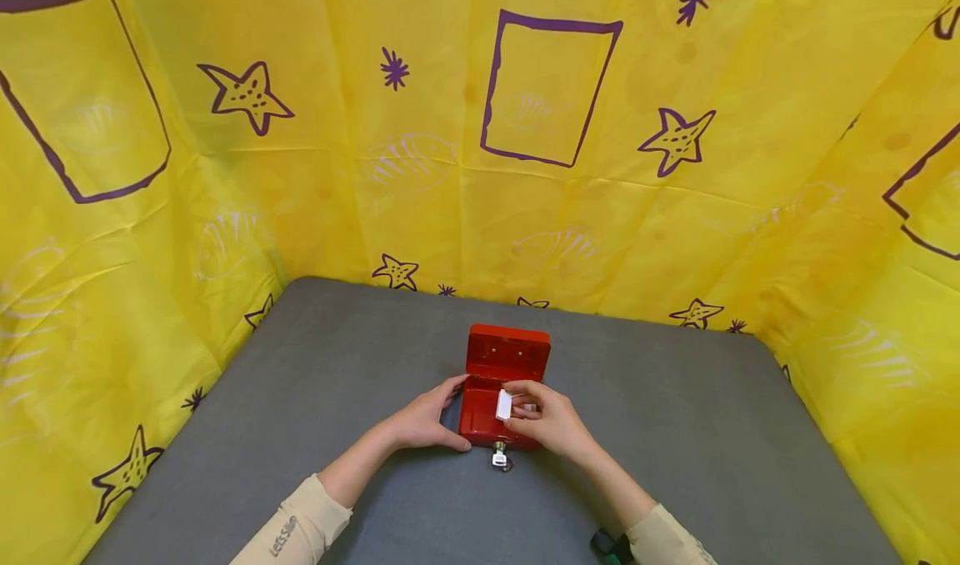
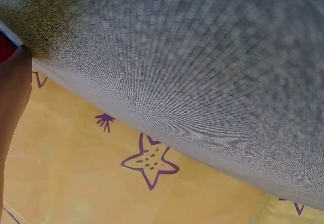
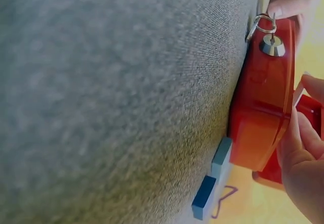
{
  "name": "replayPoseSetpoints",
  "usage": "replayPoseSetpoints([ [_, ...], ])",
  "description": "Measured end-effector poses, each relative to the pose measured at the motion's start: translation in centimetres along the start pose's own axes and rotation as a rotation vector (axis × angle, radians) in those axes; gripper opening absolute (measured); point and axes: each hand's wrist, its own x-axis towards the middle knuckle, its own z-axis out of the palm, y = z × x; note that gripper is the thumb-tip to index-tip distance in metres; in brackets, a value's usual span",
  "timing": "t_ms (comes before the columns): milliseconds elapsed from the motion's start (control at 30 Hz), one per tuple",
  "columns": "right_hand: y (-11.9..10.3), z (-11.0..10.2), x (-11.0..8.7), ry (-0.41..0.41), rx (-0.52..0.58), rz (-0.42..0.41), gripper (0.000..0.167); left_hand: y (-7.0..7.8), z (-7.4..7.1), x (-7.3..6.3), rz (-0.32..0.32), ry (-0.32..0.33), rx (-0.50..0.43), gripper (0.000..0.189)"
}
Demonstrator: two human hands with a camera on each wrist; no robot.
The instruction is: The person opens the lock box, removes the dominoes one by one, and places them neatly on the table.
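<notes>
A small red cash box sits on the grey table with its lid raised. In its front lock is a key on a ring. My left hand holds the box's left side, thumb at the front corner and fingers toward the back; in the left wrist view only part of that hand shows. Over the box's inside, my right hand pinches a small white rectangular tile between thumb and fingers. Its thin edge is visible in the right wrist view, beside the fingers of the right hand.
Two small blue blocks lie by the box's right side in the right wrist view; the head view hides them. A dark item is near the right sleeve. Yellow patterned cloth walls in the grey table.
</notes>
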Motion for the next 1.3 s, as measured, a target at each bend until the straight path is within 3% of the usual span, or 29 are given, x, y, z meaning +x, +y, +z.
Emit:
replayPoseSetpoints([
  [333,0.4,-0.7,-0.8,0.030,-0.028,0.040,0.048,0.0,0.0,0.1,-0.036,0.001,0.010,0.099],
  [700,0.4,-1.8,-1.9,0.068,0.036,0.068,0.050,-0.1,0.0,0.1,-0.052,0.004,0.017,0.099],
  [1033,-2.5,-3.5,-3.5,0.082,0.022,0.090,0.047,0.0,0.1,0.1,-0.056,0.005,0.020,0.100],
  [1300,-2.3,-4.4,-4.1,0.117,0.027,0.129,0.047,0.0,0.0,0.1,-0.054,0.004,0.019,0.100],
])
